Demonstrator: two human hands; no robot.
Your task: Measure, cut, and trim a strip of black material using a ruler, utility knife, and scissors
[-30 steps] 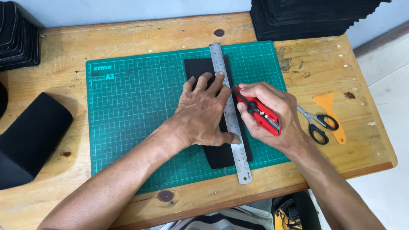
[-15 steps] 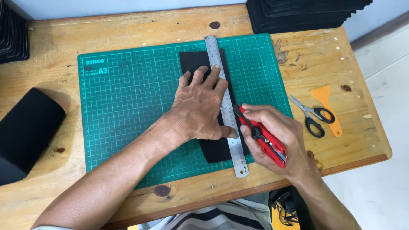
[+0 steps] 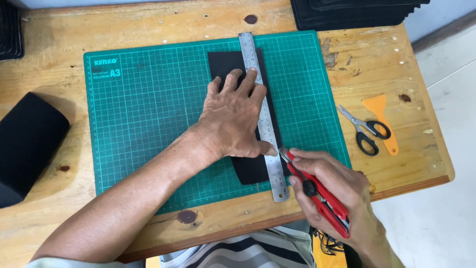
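Sheet thin, floppy, I'd judge | left hand flat, pinning ruler | right hand gripping knife

A knotted wooden table (pale, scuffed) is being lit evenly, and a light tiled floor is being shown beside it.

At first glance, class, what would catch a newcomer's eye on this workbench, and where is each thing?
The green cutting mat fills the middle of the wooden table. On it the left hand presses a steel ruler onto a black sheet, while the right hand holds a red utility knife at the ruler's near end. Scissors and an orange scraper lie to the right, off the mat.
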